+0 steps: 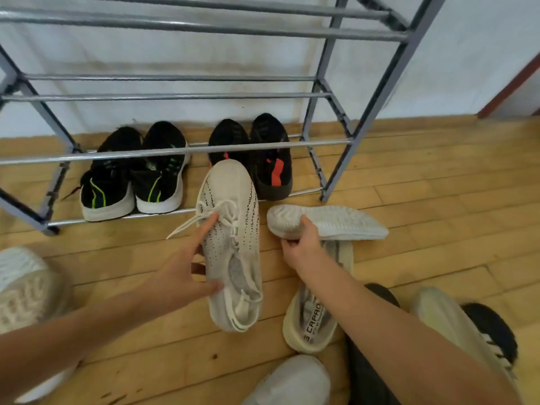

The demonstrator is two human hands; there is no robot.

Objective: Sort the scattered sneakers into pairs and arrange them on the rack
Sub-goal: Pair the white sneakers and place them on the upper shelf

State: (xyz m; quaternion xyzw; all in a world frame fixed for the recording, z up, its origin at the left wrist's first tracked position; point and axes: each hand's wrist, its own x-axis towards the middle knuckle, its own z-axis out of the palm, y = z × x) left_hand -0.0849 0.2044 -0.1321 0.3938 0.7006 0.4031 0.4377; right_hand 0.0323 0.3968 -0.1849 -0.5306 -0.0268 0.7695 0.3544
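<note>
The rack's (181,152) bottom shelf holds two black pairs (133,173); left hand (178,273) and right hand (301,247) each grip a white sneaker (230,229).

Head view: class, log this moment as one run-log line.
left hand: holds white sneaker upright | right hand: grips second white sneaker, sole up | rack: two black pairs on bottom tier

Both forearms are bare, with no sleeves, watch or rings in view. The left hand (178,276) and right hand (302,248) wear no gloves. Near the bottom right edge, dark trouser fabric (368,369) covers a leg.
</note>
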